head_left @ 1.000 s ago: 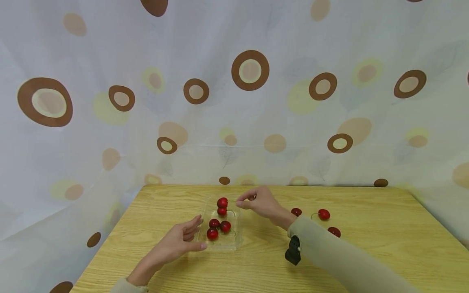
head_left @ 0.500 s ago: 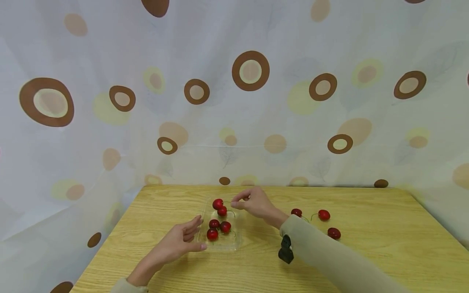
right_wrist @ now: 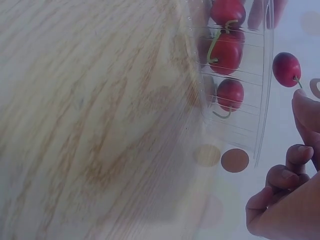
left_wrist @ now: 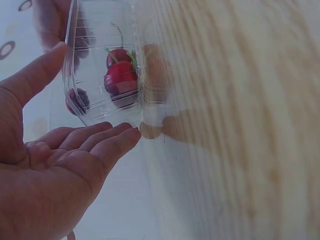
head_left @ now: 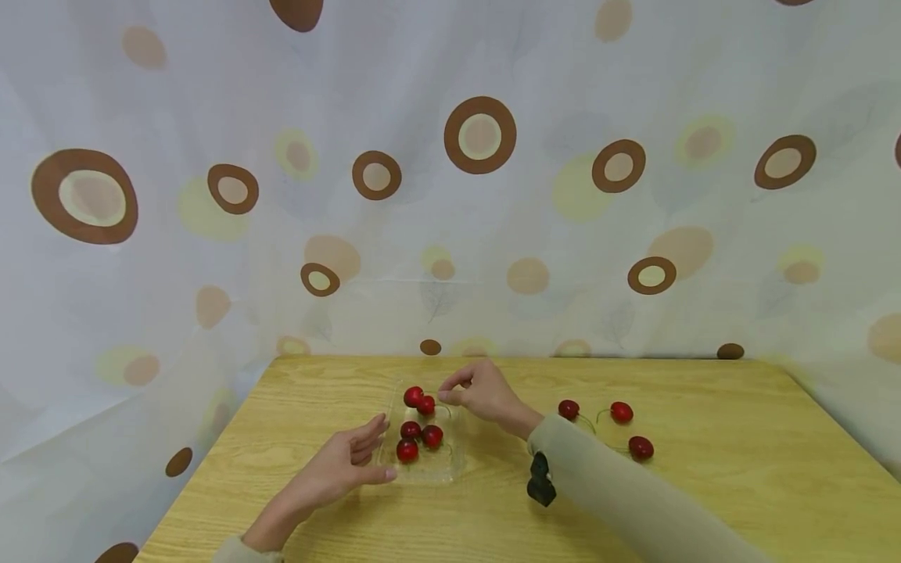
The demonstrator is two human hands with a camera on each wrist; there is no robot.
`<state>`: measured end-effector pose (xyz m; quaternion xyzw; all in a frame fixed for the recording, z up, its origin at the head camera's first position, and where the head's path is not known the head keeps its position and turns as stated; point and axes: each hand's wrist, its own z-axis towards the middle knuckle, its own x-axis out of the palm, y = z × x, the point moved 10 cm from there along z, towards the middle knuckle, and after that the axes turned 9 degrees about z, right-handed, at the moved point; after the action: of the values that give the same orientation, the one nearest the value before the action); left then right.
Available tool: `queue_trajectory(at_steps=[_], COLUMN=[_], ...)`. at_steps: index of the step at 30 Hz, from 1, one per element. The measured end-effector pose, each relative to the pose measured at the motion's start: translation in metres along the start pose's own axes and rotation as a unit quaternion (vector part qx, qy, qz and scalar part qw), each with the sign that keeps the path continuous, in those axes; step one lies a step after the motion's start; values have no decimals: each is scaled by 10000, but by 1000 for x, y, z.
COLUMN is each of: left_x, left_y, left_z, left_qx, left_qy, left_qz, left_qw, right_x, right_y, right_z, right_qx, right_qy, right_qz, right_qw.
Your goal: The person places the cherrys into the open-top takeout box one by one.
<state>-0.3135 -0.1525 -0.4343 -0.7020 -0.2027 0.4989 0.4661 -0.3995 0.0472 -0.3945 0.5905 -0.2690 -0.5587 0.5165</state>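
Observation:
A clear plastic box [head_left: 439,473] sits on the table with several red cherries [head_left: 432,436] inside. My left hand [head_left: 345,465] steadies its left side: the thumb touches the rim and the fingers [left_wrist: 112,145] lie fairly straight along the wall. With thumb and forefinger my right hand [head_left: 489,395] pinches the stem of a cherry [right_wrist: 286,69]. That cherry [head_left: 414,397] is held over the far part of the box, level with or just above its rim in the right wrist view. A smaller cherry [right_wrist: 230,95] lies in the box below it.
On the table [head_left: 718,485] to the right lie three loose cherries: one at the left [head_left: 568,409], one farther back [head_left: 622,412] and one nearer [head_left: 640,448]. A patterned curtain [head_left: 528,219] hangs behind the table and at both sides.
My right hand has moved left with the pinched cherry, carrying it farther over the box and slightly lower. The left hand has stayed in place.

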Motion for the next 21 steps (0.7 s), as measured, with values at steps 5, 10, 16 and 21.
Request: queue_trajectory(at_steps=[5,10,16,21], left_x=[-1,0,0,0], left_y=[0,0,-1,-1], left_z=[0,0,0,-1], left_qx=[-5,-38,-37,-26], left_qy=[4,23,17,16], left_qz=[-9,-3,-43,-37], left_qw=[10000,10000,10000,10000], right_x=[4,6,8,9], right_y=[0,-2,-1,1], right_z=[2,3,3,3], right_qx=[1,4,-65,-128], right_qy=[13,25,75,105], right_qz=[2,5,-5,-43], right_qw=[10000,10000,10000,9999])
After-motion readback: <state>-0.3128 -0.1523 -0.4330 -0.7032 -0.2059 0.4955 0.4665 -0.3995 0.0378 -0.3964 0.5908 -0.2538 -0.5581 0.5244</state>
